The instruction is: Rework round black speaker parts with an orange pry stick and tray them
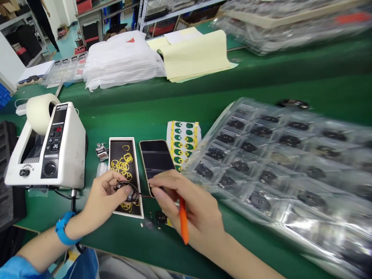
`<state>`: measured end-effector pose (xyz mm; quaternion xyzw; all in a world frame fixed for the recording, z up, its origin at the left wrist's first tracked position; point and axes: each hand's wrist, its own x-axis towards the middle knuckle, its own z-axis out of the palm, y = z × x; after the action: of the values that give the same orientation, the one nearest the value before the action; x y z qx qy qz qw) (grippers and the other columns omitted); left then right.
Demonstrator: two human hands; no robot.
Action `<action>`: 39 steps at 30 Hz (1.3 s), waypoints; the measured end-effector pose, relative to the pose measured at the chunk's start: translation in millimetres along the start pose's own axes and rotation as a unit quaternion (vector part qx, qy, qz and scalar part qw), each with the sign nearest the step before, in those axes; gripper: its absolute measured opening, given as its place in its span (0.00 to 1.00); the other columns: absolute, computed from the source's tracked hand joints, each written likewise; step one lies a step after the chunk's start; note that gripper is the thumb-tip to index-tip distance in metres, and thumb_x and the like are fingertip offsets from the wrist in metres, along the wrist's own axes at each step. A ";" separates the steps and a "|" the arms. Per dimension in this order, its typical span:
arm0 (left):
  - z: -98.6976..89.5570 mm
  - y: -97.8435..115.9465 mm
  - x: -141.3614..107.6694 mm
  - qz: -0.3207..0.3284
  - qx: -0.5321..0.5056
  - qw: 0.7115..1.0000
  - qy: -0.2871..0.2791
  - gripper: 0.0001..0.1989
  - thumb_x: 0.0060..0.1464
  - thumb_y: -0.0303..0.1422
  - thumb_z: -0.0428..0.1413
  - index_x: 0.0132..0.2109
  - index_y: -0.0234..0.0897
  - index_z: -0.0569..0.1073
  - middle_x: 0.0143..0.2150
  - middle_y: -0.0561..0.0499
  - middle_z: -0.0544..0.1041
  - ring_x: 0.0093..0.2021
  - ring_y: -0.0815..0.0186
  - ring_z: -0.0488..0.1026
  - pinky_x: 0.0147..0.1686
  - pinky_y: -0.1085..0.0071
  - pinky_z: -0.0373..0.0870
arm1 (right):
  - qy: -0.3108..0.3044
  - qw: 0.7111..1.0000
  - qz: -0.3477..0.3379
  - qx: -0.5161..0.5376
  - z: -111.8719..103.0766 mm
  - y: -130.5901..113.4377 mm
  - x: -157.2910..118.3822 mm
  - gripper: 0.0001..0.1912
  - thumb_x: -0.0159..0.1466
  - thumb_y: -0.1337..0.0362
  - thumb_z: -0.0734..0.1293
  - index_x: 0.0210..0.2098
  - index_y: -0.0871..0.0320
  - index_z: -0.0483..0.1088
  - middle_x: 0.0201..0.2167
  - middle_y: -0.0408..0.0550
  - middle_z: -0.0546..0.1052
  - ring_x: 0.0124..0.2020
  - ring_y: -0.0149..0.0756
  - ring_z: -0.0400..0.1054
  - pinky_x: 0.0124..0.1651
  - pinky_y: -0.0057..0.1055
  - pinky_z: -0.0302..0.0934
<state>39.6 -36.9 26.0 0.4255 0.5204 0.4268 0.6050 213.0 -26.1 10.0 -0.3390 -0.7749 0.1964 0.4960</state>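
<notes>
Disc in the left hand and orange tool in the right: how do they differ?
The disc is round; the tool is long and slim.
The disc is mostly black; the tool's visible part is orange.
The disc is in the left hand, the tool in the right hand.
Both are partly covered by fingers.

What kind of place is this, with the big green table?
It looks like a workshop or factory for small parts. The clear plastic tray holds rows of dark parts, a tape machine sits on the green table, and metal shelves stand behind.
</notes>
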 end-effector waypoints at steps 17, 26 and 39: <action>-2.9 8.5 1.2 -0.073 0.052 0.991 -0.095 0.05 0.37 0.27 0.54 0.23 0.36 0.64 0.17 0.61 0.62 0.15 0.77 0.60 0.16 0.79 0.54 | -0.231 0.961 0.091 0.122 5.0 -2.1 -6.0 0.15 0.73 0.66 0.52 0.28 0.54 0.52 0.21 0.36 0.57 0.20 0.28 0.50 0.24 0.25 0.47; -8.7 7.5 2.9 -0.063 -0.023 0.993 -0.092 0.14 0.43 0.36 0.67 0.27 0.32 0.71 0.23 0.57 0.66 0.20 0.76 0.63 0.19 0.78 0.58 | -0.275 0.937 0.175 0.122 -3.8 1.2 -5.5 0.12 0.73 0.62 0.51 0.33 0.54 0.58 0.20 0.36 0.57 0.19 0.30 0.51 0.23 0.26 0.46; -7.7 0.8 1.8 -0.041 0.002 0.998 -0.052 0.21 0.46 0.48 0.65 0.30 0.32 0.74 0.21 0.53 0.71 0.19 0.73 0.67 0.19 0.77 0.63 | -0.198 0.968 0.130 0.088 -0.1 -2.2 -1.9 0.13 0.71 0.66 0.52 0.28 0.54 0.54 0.19 0.36 0.57 0.18 0.28 0.52 0.23 0.25 0.47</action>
<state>32.1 -34.5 25.6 0.4265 0.5058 0.3778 0.6477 212.9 -29.0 10.3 -0.3461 -0.7865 0.3898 0.3312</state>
